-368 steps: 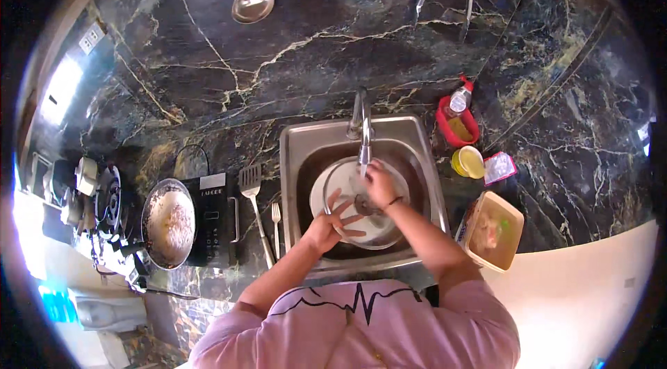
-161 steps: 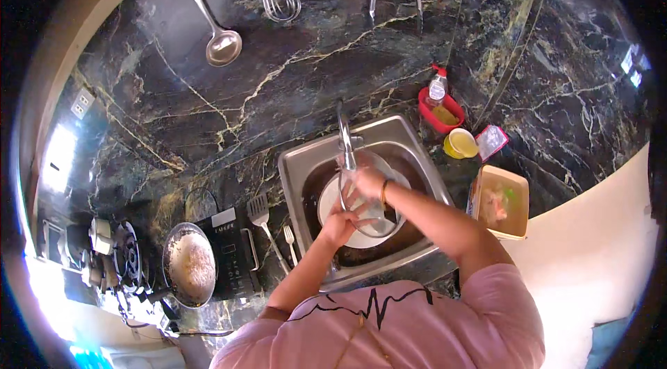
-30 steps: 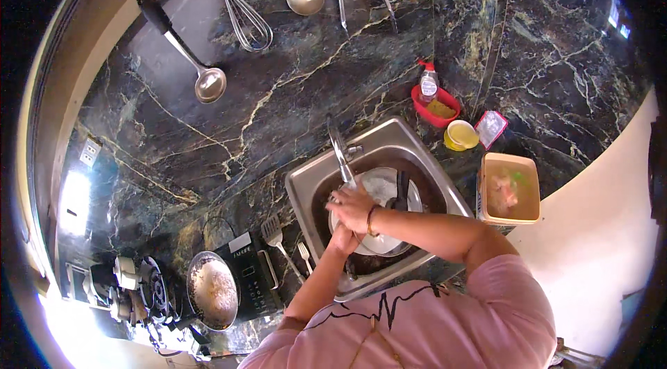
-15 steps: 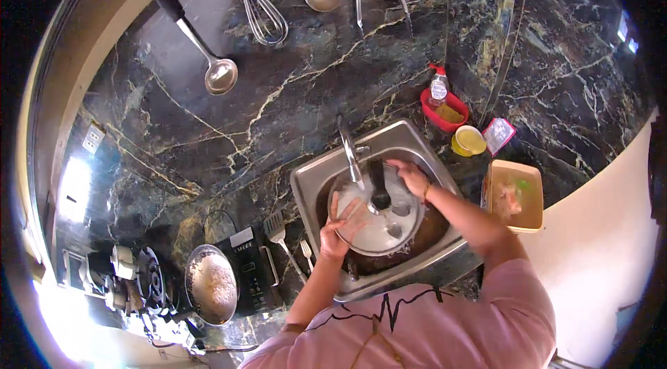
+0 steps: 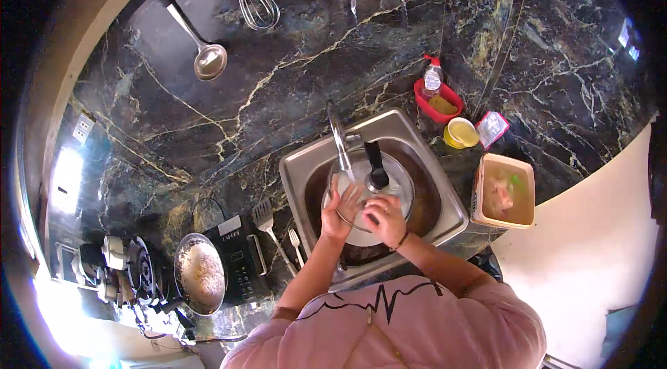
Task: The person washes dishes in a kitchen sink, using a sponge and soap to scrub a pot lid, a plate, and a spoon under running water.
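Note:
Over the sink, my left hand holds a clear glass lid by its left edge, with the fingers showing dimly through the glass. My right hand is closed at the lid's near right part, with a small dark piece between its fingers that I cannot make out clearly. Below lies a round pan with whitish contents, its black handle pointing to the far side. The tap's spout hangs just beyond my left hand.
A slotted turner and a fork lie left of the sink, beside a black cooktop and a frying pan. At right stand a tub of cloudy liquid, a yellow cup and a red holder with a bottle.
My right hand has come from the lid's far right edge toward me, next to my left hand, and its fingers have closed. The lid has tilted and shifted, baring more of the pan.

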`<act>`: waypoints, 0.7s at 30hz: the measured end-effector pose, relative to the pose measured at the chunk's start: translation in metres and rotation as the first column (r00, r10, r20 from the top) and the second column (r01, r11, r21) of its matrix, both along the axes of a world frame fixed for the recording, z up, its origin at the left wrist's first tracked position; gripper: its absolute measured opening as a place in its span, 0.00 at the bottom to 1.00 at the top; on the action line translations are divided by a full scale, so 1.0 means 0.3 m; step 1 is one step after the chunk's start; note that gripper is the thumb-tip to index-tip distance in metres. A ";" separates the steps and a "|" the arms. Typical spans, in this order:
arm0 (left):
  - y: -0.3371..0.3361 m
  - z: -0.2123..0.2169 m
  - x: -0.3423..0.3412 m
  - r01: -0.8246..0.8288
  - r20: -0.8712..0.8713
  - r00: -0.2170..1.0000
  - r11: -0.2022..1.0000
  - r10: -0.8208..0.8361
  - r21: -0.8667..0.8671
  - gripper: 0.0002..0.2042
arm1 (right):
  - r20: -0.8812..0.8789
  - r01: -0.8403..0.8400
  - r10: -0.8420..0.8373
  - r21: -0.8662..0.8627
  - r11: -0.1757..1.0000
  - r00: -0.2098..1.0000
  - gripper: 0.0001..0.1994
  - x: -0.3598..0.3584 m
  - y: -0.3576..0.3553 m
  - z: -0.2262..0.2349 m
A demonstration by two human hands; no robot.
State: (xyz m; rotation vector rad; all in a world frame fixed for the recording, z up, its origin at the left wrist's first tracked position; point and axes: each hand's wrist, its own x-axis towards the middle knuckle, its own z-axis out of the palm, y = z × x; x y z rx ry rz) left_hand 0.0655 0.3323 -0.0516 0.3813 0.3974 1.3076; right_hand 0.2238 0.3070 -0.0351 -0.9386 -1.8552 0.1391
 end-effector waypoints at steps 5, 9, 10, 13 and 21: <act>-0.024 -0.018 -0.033 0.052 0.053 0.997 0.998 -0.053 0.023 0.30 | -0.239 0.296 -0.344 -0.213 0.931 0.908 0.08 0.211 0.083 -0.123; -0.029 -0.051 -0.029 0.055 0.075 0.996 0.998 -0.051 -0.043 0.29 | -0.671 -0.157 -0.572 -0.703 0.694 0.471 0.08 0.310 0.134 -0.223; -0.043 -0.051 -0.020 0.043 0.065 0.997 0.997 -0.039 -0.069 0.30 | -0.731 -0.284 -0.611 -0.682 0.674 0.304 0.07 0.337 0.141 -0.237; -0.081 -0.061 -0.024 0.011 0.038 0.999 0.991 -0.006 -0.132 0.27 | -0.693 -0.448 -0.705 -0.683 0.576 0.151 0.08 0.340 0.125 -0.107; -0.042 -0.021 0.069 -0.015 -0.022 1.000 0.987 0.011 -0.161 0.24 | -0.502 -0.146 -0.211 -0.580 0.801 0.839 0.06 0.186 -0.012 0.264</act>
